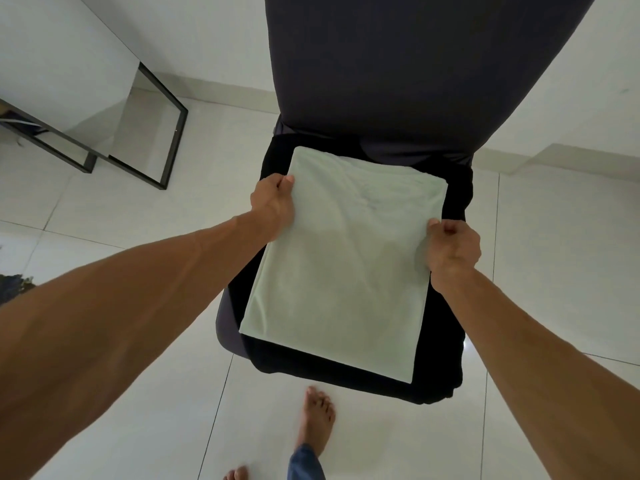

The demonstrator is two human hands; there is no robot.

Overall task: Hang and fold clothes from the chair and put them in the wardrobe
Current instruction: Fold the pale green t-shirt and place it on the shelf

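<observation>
Chair point(415, 81), dark-upholstered, stands on a pale tiled floor point(104, 209) with its tall backrest toward the far wall. A black garment point(440, 368) covers the chair seat and hangs over the seat's front edge. On top of that lies a pale green folded garment point(339, 265), a flat rectangle, set slightly askew to the seat.

Left hand point(273, 202) is at the folded garment's left edge, nearer the backrest; its grip is closed on the fabric edge, thumb on top, fingers curled under. Right hand point(452, 251) is at the opposite edge, nearer the seat front; its grip is likewise closed on the fabric, knuckles uppermost. Both forearms reach in from the chair's front.

Bare feet point(317, 420) stand on the floor just before the seat front. A black metal frame point(162, 133) stands to the left of the chair, well apart from it.
</observation>
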